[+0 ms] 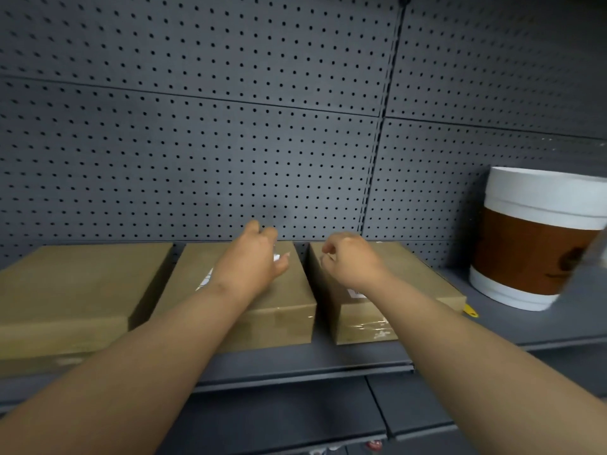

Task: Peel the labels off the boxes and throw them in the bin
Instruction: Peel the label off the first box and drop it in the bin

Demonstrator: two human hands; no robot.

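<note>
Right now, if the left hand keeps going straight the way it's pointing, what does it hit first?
Probably the pegboard back wall. The left hand reaches forward over the far end of the middle box; nothing shows between its fingers and the wall, though depth is hard to judge.

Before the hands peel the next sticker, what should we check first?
1. Left hand over the middle box: ok.
2. White label showing on that box: ok, mostly hidden by the hand.
3. Label edge pinched by the left hand: cannot tell.
4. Right hand over the right box, steadying it: cannot tell.
5. Bin within reach, at the right on the shelf: ok.
</note>
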